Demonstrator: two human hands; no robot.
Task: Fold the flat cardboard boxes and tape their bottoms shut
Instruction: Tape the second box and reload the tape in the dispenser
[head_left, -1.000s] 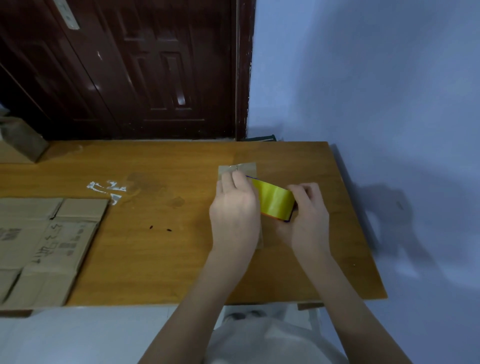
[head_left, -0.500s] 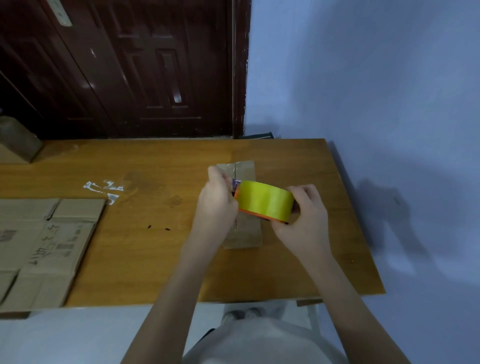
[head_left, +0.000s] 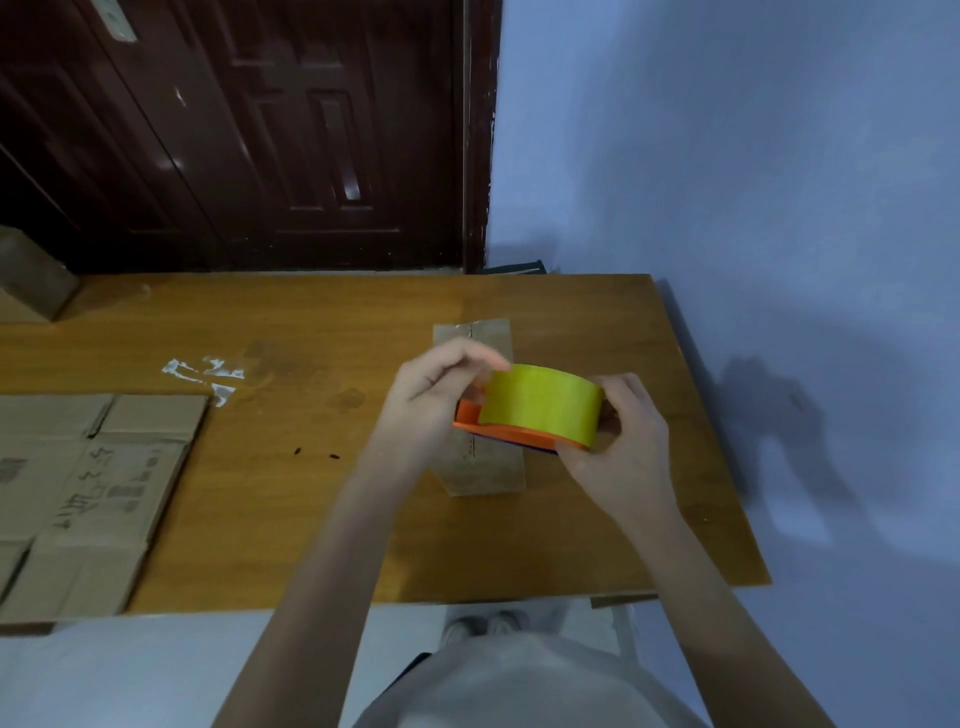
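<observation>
Small folded brown cardboard box lying flat on the wooden table, right of centre, long axis running away from the viewer, middle section hidden behind the hands. Above it, a roll of yellow packing tape on an orange dispenser, lifted higher and closer to the camera than half a second ago, when it sat lower against the box. Right hand gripping the roll's right end, fingers curled round it. Left hand at the roll's left edge, fingertips drawn together in a pinch, seemingly on the tape's loose end; actual contact too blurred to confirm. One second ago, left palm flat on the box instead.

Further left, flattened brown cardboard boxes with printed markings, cut off by the frame edge. Scraps of white residue on the tabletop between. Another cardboard piece at far left, mostly out of frame. Dark red wooden door behind the table; pale blue wall to the right.
</observation>
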